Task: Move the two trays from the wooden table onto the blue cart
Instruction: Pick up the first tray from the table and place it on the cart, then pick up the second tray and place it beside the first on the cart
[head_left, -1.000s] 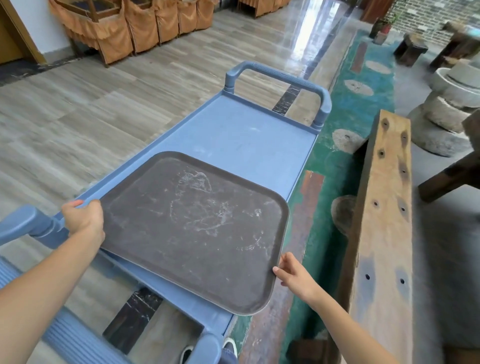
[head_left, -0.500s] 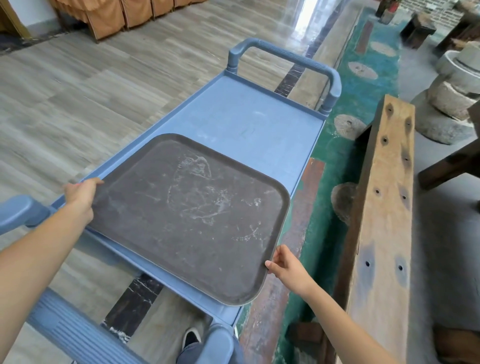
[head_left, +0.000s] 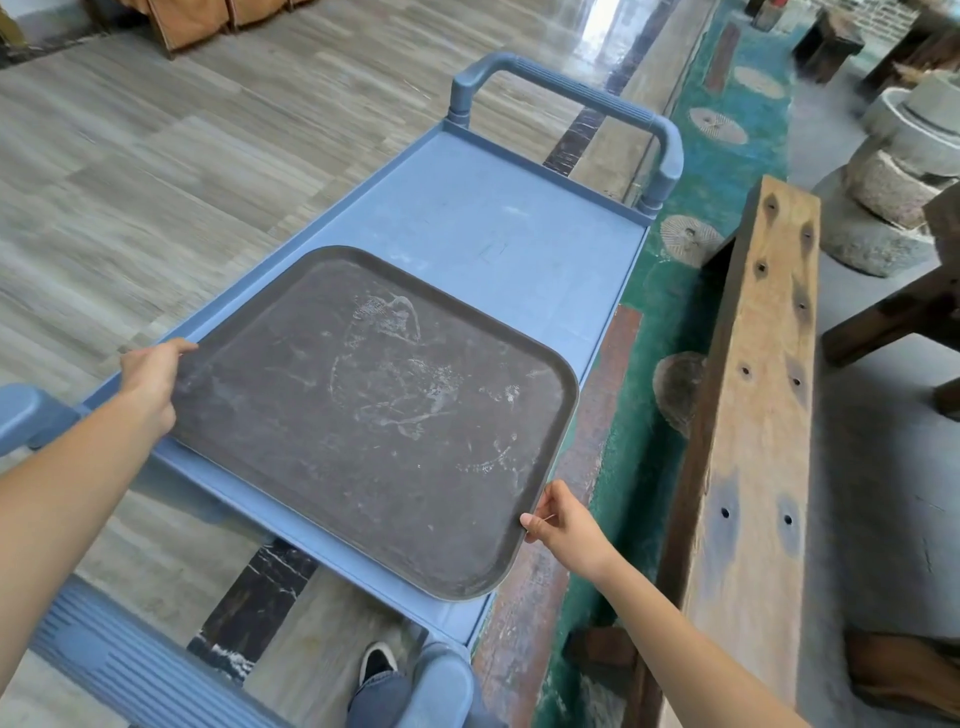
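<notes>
A scuffed dark brown tray (head_left: 374, 410) lies across the near half of the blue cart (head_left: 498, 228), its near right corner jutting slightly past the cart's edge. My left hand (head_left: 153, 382) grips the tray's left rim. On the right, my right hand (head_left: 563, 525) pinches the near right rim between thumb and fingers. Only this one tray is in sight. I cannot tell whether the tray rests fully on the cart top.
The cart has a handle at the far end (head_left: 571, 98) and another near me (head_left: 104, 660). A long wooden beam (head_left: 753, 415) runs along the right, past a green strip of floor. Stone millstones (head_left: 898, 171) stand far right. My shoe (head_left: 376, 662) shows below the cart.
The tray has slid forward and lower onto the cart top, both hands going with it. The camera has tipped downward a little.
</notes>
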